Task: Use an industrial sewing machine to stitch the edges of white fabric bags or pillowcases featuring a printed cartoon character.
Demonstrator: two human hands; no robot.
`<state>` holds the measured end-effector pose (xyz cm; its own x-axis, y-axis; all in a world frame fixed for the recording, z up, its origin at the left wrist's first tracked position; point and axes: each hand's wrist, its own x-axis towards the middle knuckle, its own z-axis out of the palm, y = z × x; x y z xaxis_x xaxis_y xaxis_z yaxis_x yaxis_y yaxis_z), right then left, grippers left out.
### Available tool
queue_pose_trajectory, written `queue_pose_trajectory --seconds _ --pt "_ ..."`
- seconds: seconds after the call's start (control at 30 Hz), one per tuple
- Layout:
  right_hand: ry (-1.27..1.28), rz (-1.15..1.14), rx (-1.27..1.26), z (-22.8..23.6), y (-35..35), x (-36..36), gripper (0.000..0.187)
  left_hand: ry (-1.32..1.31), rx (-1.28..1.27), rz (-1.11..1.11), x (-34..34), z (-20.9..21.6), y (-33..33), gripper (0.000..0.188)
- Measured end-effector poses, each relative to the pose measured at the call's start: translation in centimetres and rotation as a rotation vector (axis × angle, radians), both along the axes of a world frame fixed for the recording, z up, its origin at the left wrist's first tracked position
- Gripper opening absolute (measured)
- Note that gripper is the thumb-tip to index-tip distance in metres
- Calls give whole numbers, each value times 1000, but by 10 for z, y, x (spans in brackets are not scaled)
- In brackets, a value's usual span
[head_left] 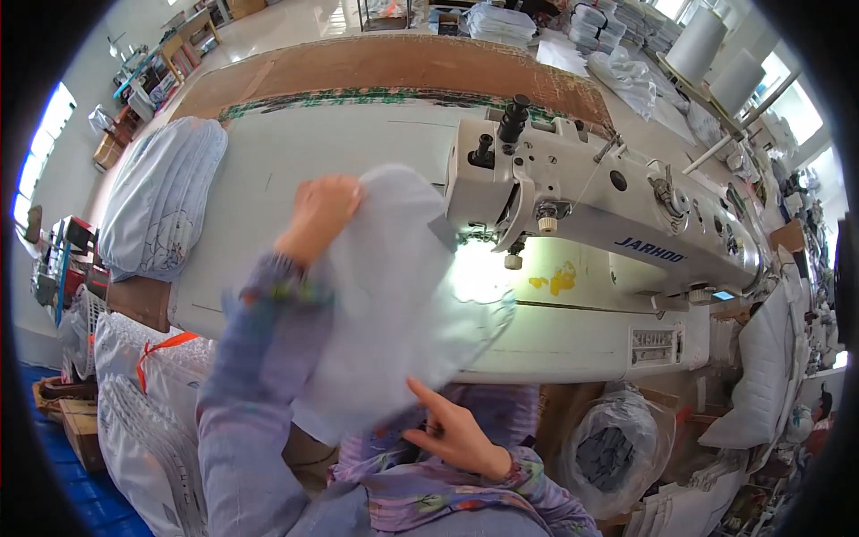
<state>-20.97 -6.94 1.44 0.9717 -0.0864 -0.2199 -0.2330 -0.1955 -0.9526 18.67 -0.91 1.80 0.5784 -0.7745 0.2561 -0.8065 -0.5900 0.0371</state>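
Observation:
A pale white, rounded fabric panel [385, 277] hangs over the front edge of the sewing table, slightly blurred by motion. My left hand [324, 213] is closed on its upper left edge. By the panel's lower right edge is my right hand [456, 437], index finger stretched out and thumb apart, with nothing visible between them. Whether that fingertip touches the cloth, I cannot tell. Just right of the panel stands the sewing machine [573, 197], its lamp lighting the needle area, where the panel's right side lies close by.
A stack of similar white panels [165, 197] lies on the table's left end. More bagged panels [148, 430] stand below it. Under the table at right is a plastic-lined bin [617, 447] holding grey pieces. Thread cones [698, 45] stand behind the machine.

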Motion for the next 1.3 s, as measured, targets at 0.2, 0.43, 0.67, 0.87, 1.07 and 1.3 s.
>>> queue_pose_trajectory --seconds 0.2,0.43,0.67,0.87,1.07,1.3 --pt "30 -530 60 -24 -70 -78 41 -4 137 101 -115 22 74 17" --pt "94 -398 27 12 -54 -90 42 292 -230 -401 -135 8 -23 39" --pt "53 -549 83 3 -44 -92 35 322 -266 -469 -125 2 -30 41" --pt "50 -531 71 -1 -51 -91 39 325 -241 -428 -119 1 -37 42" --pt "70 -450 151 9 -49 -95 53 350 -251 -421 -116 -4 -40 45" --pt "170 -300 94 -5 -54 -105 41 312 -237 -421 -118 -2 -39 45"
